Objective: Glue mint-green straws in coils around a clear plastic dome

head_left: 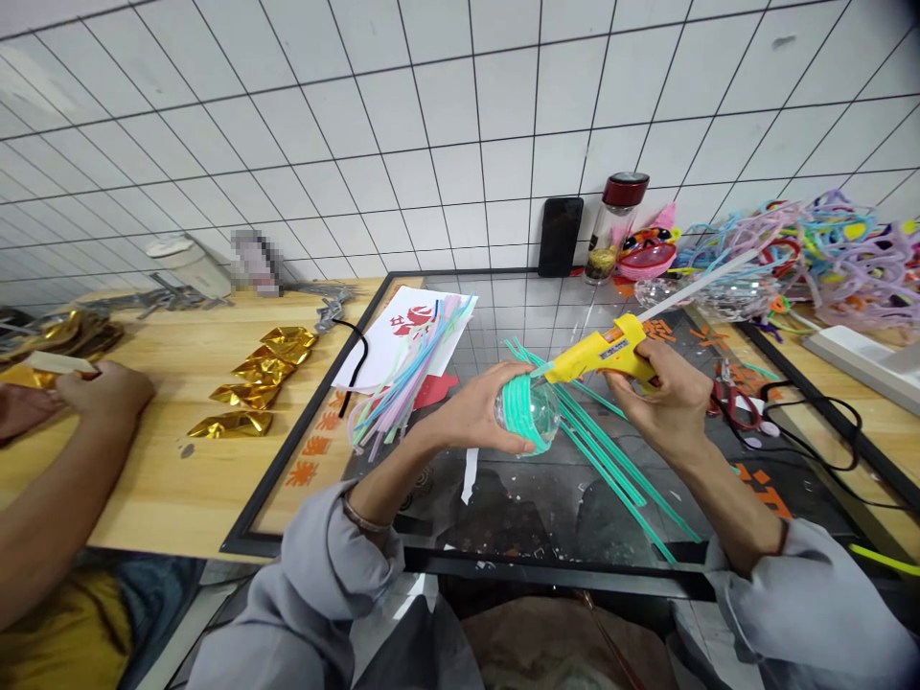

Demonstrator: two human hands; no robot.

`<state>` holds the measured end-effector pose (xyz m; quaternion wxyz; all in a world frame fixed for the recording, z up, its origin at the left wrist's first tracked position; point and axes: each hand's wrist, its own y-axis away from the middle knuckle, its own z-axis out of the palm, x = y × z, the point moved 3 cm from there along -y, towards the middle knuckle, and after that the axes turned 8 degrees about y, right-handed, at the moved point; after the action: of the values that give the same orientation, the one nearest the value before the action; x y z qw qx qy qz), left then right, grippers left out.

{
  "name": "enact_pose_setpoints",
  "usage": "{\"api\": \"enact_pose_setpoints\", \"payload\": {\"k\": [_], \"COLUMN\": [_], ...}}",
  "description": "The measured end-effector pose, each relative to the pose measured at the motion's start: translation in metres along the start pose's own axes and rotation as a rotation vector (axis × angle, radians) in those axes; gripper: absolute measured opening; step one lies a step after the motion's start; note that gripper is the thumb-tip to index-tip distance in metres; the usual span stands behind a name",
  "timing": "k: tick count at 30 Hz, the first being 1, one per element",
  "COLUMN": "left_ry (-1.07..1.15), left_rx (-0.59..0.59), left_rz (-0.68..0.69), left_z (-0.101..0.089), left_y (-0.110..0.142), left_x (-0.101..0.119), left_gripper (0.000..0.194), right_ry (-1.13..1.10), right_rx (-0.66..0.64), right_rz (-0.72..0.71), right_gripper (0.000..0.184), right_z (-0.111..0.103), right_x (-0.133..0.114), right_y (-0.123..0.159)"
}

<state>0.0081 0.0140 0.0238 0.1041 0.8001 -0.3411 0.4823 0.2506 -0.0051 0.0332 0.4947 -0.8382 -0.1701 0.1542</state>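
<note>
My left hand (480,407) is wrapped round a clear, rounded plastic piece, perhaps a bottle part, banded with green pipe cleaners (517,407). In my right hand (668,393) is a yellow glue gun (593,355), its nozzle pointing left and meeting the upper edge of the green band. Whether the tip touches cannot be made out. A long whitish glue stick (701,283) sticks out of the gun's back. Under my hands, several loose green pipe cleaners (610,470) lie slanted across the dark glass board.
Pastel pipe cleaners (417,369) rest on white paper (388,331) to the left. A phone (561,237) and a glass bottle (610,230) stand by the wall. Right are red-handled pliers (737,398), black cable and a power strip (869,359). Another person's hand (107,388) works near gold foil pieces (248,383).
</note>
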Motion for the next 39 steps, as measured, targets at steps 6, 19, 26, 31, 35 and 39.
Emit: {"api": "enact_pose_setpoints", "payload": {"k": [6, 19, 26, 31, 35, 39], "left_ry": [-0.001, -0.001, -0.013, 0.001, 0.001, 0.001], "left_rx": [-0.003, 0.009, 0.002, 0.004, 0.005, 0.002], "left_rz": [0.022, 0.023, 0.005, 0.006, 0.007, 0.019], "left_z": [-0.0002, -0.0005, -0.0003, -0.0006, -0.0009, -0.0009], "left_y": [-0.0001, -0.0002, 0.0001, 0.0003, 0.0001, -0.0006], "left_x": [-0.0007, -0.0001, -0.0002, -0.0002, 0.0004, 0.0010], "left_gripper": [0.094, 0.093, 0.095, 0.096, 0.095, 0.093], "right_ry": [-0.006, 0.014, -0.005, 0.020, 0.029, 0.025], "right_rx": [-0.026, -0.006, -0.010, -0.009, -0.004, 0.007], "right_rz": [0.017, -0.005, -0.009, -0.010, -0.022, -0.042], "right_gripper": [0.014, 0.012, 0.011, 0.011, 0.012, 0.014], "right_z": [-0.0006, -0.0025, -0.0038, -0.0032, -0.0027, -0.0028], "right_x": [-0.0002, -0.0001, -0.0017, -0.0017, -0.0014, -0.0012], "right_y": [-0.0006, -0.0019, -0.0035, -0.0029, -0.0019, -0.0020]}}
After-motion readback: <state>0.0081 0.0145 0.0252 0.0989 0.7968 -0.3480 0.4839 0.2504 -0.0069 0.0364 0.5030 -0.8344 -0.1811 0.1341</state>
